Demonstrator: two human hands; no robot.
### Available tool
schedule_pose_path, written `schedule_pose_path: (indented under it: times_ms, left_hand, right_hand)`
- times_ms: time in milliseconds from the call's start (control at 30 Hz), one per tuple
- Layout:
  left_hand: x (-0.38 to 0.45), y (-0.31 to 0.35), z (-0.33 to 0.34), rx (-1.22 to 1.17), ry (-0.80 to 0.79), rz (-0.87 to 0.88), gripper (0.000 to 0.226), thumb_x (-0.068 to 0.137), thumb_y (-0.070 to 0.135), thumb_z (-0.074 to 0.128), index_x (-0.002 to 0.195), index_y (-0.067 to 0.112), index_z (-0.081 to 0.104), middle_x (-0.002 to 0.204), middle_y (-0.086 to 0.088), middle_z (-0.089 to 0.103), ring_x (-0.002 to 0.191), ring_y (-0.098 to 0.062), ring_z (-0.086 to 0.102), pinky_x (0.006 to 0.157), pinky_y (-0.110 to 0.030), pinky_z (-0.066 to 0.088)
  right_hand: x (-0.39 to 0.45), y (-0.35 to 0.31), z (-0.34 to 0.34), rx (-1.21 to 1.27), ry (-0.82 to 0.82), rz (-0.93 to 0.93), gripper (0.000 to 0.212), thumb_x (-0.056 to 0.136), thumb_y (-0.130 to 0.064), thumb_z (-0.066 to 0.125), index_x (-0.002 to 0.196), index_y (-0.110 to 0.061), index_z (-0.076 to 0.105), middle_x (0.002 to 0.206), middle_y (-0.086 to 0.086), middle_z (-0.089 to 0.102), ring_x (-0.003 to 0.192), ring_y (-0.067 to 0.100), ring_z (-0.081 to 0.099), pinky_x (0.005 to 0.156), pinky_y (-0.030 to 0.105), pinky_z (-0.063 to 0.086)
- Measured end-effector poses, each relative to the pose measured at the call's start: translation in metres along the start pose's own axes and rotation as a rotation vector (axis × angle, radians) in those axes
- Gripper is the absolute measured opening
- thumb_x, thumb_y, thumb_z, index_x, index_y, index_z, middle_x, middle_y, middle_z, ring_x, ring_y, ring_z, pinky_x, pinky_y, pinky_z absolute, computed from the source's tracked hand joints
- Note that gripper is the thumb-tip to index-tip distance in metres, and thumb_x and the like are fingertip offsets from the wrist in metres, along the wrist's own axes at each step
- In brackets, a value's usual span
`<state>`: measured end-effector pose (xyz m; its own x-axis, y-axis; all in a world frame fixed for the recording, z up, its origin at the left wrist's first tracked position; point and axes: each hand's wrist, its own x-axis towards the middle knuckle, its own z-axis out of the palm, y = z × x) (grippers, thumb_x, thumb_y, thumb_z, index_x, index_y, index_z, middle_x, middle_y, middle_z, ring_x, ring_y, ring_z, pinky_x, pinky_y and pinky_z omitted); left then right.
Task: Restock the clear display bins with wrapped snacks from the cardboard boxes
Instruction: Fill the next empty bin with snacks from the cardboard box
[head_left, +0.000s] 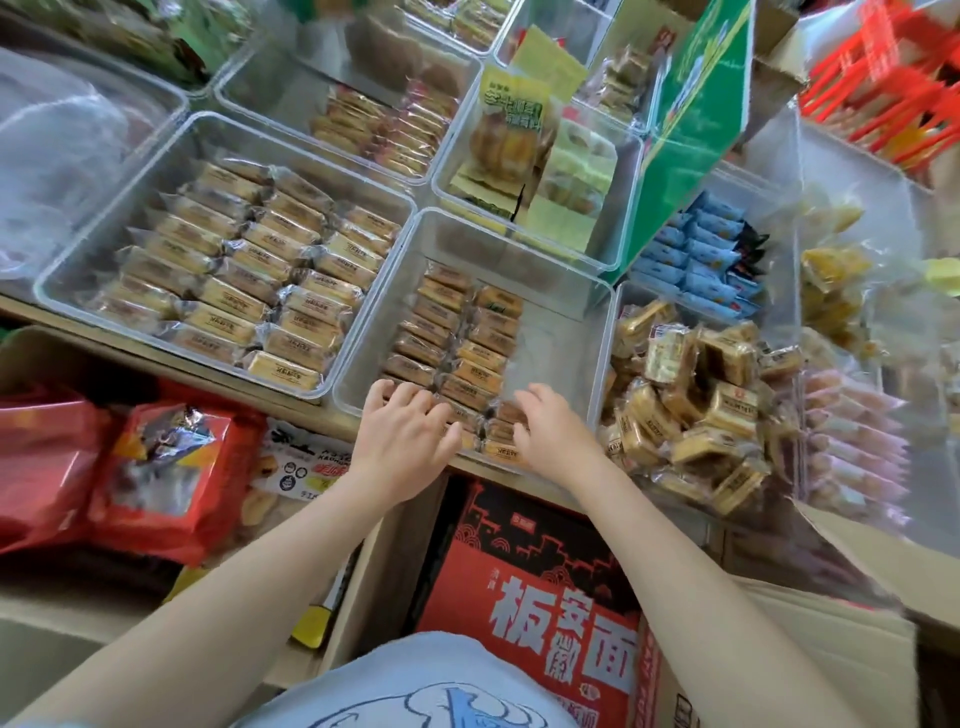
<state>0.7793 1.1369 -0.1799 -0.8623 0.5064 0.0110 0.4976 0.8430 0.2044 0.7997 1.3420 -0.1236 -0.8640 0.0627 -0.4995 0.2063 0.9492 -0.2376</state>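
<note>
Both hands reach into the bin (561, 332): left hand (402, 436) flat, fingers spread on snacks (457, 343); right hand (550, 428) pinches a packet (501, 451) just left of it

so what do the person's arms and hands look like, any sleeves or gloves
Both arms are bare from the bottom edge of the picture to the wrist, with no sleeves showing. The left hand and right hand wear no gloves, and no rings, watch or bracelets can be seen. Below them shows a light blue shirt with a blue-and-white print.

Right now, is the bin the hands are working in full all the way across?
No, the middle bin holds snack rows only along its left part; its right part is bare.
</note>
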Motion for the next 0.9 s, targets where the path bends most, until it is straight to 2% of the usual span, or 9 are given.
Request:
schedule_pose_path:
  times_ms: [133,267,333,467,567,633,767,833,900]
  left_hand:
    - [-0.002,0.009,-0.009,-0.028,-0.123,-0.068,0.057,0.094,0.048,0.018,0.110,0.026,0.068,0.116,0.001,0.065,0.118,-0.021,0.051,0.104,-0.043,0.024]
    - [-0.031,0.068,-0.030,-0.225,-0.068,0.031,0.055,0.090,0.051,0.033,0.120,0.018,0.065,0.136,-0.009,0.056,0.135,-0.031,0.041,0.111,-0.049,0.027]
    - [-0.056,0.121,-0.041,-0.361,-0.107,0.100,0.054,0.090,0.051,0.038,0.123,0.019,0.065,0.135,-0.007,0.056,0.133,-0.029,0.043,0.110,-0.047,0.032]
    - [-0.103,0.230,-0.063,-0.686,-0.376,0.165,0.037,0.100,0.043,0.052,0.132,0.026,0.058,0.135,0.008,0.048,0.121,-0.010,0.048,0.102,-0.029,0.042]
    - [-0.132,0.305,-0.065,-0.852,-0.460,0.197,0.049,0.096,0.048,0.058,0.141,0.032,0.047,0.143,0.011,0.042,0.128,-0.007,0.045,0.100,-0.025,0.039]
    - [-0.148,0.348,-0.062,-0.980,-0.496,0.148,0.068,0.091,0.056,0.062,0.150,0.037,0.033,0.151,0.012,0.033,0.134,-0.003,0.036,0.103,-0.026,0.034]
    - [-0.167,0.403,-0.046,-1.193,-0.528,-0.015,0.103,0.078,0.060,0.074,0.157,0.045,0.010,0.164,0.017,0.016,0.147,-0.002,0.020,0.121,-0.042,0.026]
    - [-0.171,0.413,-0.035,-1.267,-0.461,-0.093,0.100,0.075,0.051,0.072,0.157,0.045,0.015,0.161,0.014,0.028,0.147,-0.008,0.029,0.119,-0.048,0.033]
    - [-0.174,0.415,-0.030,-1.300,-0.414,-0.117,0.087,0.079,0.042,0.068,0.154,0.045,0.024,0.155,0.017,0.040,0.141,-0.008,0.040,0.114,-0.041,0.039]
  right_hand:
    - [-0.069,0.011,-0.029,0.237,0.219,-0.104,0.026,0.101,-0.020,0.049,0.120,-0.017,0.066,0.114,-0.002,0.062,0.099,0.013,0.059,0.088,0.033,0.050]
    - [-0.164,0.049,-0.056,0.323,0.396,-0.132,0.018,0.100,-0.017,0.054,0.102,-0.020,0.072,0.079,-0.003,0.068,0.063,0.005,0.055,0.057,0.017,0.041]
    - [-0.213,0.076,-0.064,0.331,0.502,-0.100,0.017,0.099,-0.017,0.055,0.099,-0.020,0.072,0.077,-0.005,0.068,0.062,0.007,0.056,0.055,0.018,0.042]
    - [-0.302,0.135,-0.061,0.352,0.710,-0.014,0.016,0.097,-0.014,0.056,0.097,-0.016,0.073,0.073,-0.003,0.066,0.067,0.011,0.059,0.063,0.024,0.048]
    - [-0.350,0.187,-0.047,0.393,0.808,0.072,0.017,0.096,-0.013,0.056,0.094,-0.014,0.073,0.076,-0.002,0.067,0.070,0.013,0.060,0.067,0.025,0.049]
    - [-0.367,0.221,-0.033,0.432,0.762,0.143,0.017,0.096,-0.014,0.055,0.092,-0.016,0.072,0.078,-0.002,0.067,0.072,0.016,0.061,0.070,0.034,0.052]
    - [-0.373,0.274,-0.001,0.394,0.355,0.179,0.018,0.098,-0.025,0.055,0.100,-0.020,0.071,0.096,-0.005,0.070,0.091,0.016,0.064,0.081,0.033,0.052]
    - [-0.362,0.289,0.019,0.293,0.143,0.127,0.023,0.099,-0.029,0.055,0.113,-0.018,0.070,0.108,-0.002,0.068,0.102,0.019,0.063,0.084,0.033,0.051]
    - [-0.344,0.298,0.043,0.194,-0.035,0.086,0.026,0.099,-0.030,0.055,0.120,-0.019,0.066,0.108,-0.001,0.064,0.098,0.018,0.062,0.075,0.028,0.048]
